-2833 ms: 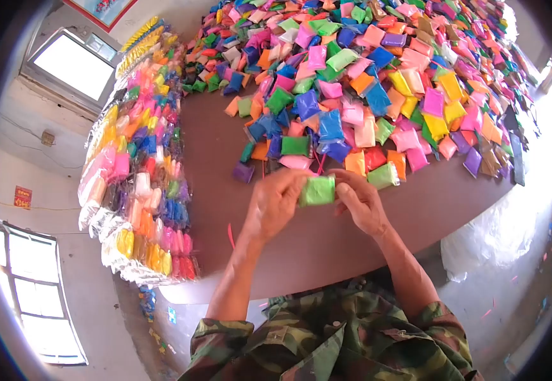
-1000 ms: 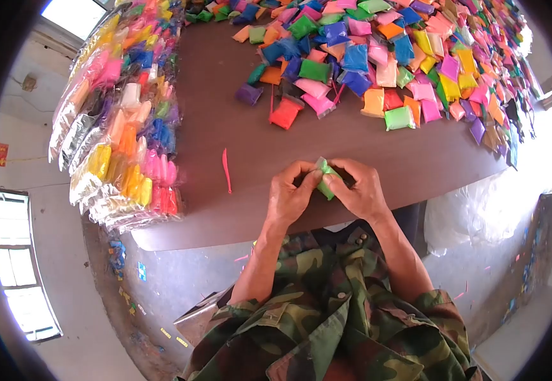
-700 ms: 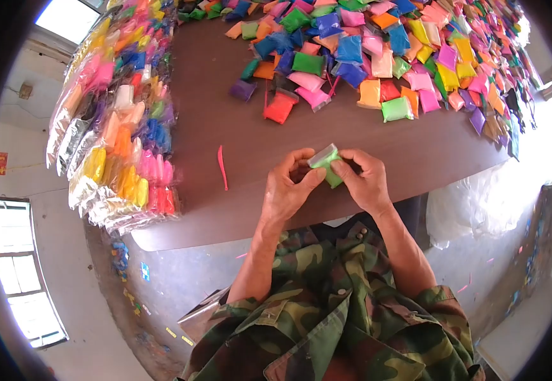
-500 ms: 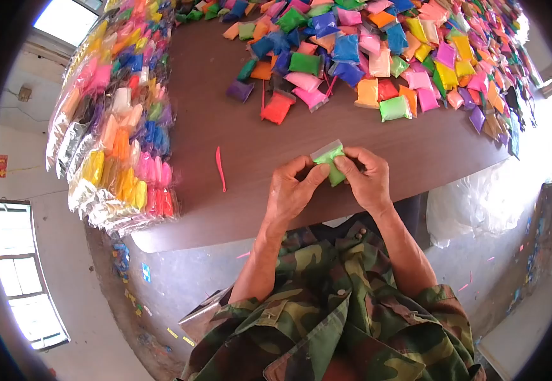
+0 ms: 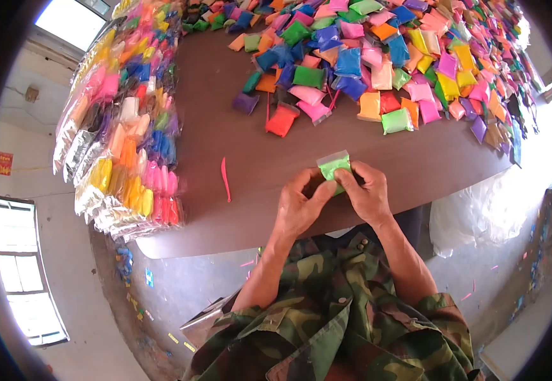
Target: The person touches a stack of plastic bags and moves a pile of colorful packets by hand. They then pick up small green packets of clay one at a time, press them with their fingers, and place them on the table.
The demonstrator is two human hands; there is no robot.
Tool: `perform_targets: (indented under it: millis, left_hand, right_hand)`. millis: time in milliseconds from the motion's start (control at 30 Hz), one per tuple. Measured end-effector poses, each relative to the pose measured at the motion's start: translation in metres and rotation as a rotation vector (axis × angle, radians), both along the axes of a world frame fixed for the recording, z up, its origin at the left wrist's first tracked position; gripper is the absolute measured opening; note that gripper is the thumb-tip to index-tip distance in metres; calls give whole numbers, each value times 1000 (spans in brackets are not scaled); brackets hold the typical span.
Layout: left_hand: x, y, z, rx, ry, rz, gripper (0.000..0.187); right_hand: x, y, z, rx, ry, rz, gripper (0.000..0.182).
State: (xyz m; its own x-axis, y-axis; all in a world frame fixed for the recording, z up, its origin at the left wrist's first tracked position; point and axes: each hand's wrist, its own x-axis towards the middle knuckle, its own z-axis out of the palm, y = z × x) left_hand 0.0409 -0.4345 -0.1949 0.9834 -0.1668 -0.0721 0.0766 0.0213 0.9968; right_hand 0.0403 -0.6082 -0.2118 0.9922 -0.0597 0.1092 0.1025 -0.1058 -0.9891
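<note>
A small clear bag with light green content (image 5: 335, 166) is held between both hands above the table's near edge. My left hand (image 5: 302, 202) pinches its lower left side, the thumb reaching across the front. My right hand (image 5: 366, 192) grips the lower right side, its thumb pressed on the green content. The bag's clear top edge points up and away from me. Fingers hide the bag's lower part.
Many colourful packets (image 5: 346, 61) are heaped at the back and right of the brown table (image 5: 276, 149). Stacked clear bags of coloured packets (image 5: 123, 152) line the left. A pink plastic tool (image 5: 226, 180) lies left of my hands. White plastic (image 5: 473, 206) hangs at the right.
My thumbs have come closer together on the green bag. The whole view has shifted slightly, so the table and packets appear a little lower and further right.
</note>
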Motion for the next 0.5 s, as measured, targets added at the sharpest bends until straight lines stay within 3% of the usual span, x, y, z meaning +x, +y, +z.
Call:
perform_targets:
  millis: [33,200,300,500]
  left_hand:
    - [0,1,-2,93,-3,-55,37]
    - [2,-4,-6,83,11,-44,24]
    - [4,1,-14,37,3,-57,20]
    - [4,5,-9,89,-38,-50,16]
  right_hand:
    - [0,0,-2,23,4,-18,29]
    - [2,1,-4,63,32,-30,26]
    - [4,-2,-4,-55,-97,7,22]
    - [3,-2,9,138,56,131,22]
